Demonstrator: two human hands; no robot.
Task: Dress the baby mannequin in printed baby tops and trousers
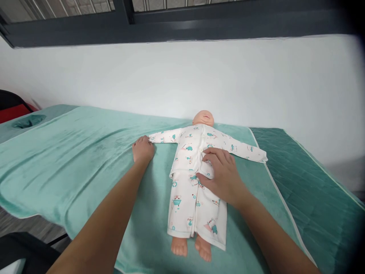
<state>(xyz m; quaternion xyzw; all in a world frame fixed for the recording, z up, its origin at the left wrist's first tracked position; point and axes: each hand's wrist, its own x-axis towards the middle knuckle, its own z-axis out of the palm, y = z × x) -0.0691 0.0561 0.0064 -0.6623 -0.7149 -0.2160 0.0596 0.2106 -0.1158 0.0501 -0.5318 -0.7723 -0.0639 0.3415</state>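
Observation:
A baby doll (203, 118) lies on its back on a green sheet (94, 152), its head toward the wall. It wears a white printed top (189, 146) with long sleeves spread to both sides and white printed trousers (182, 205); its bare feet show below. My left hand (143, 149) rests at the cuff of the sleeve on the left; whether its fingers grip the cuff is hard to see. Over the lower front of the top is my right hand (221, 171), fingers curved and thumb apart, near the front opening, with nothing visible between them.
Behind the bed stands a white wall (114, 76) under a dark window frame (213, 26). A darker green quilted cover (302, 182) lies at the right. A red and black object (14, 110) is at the far left, and a black object (25, 249) at the lower left.

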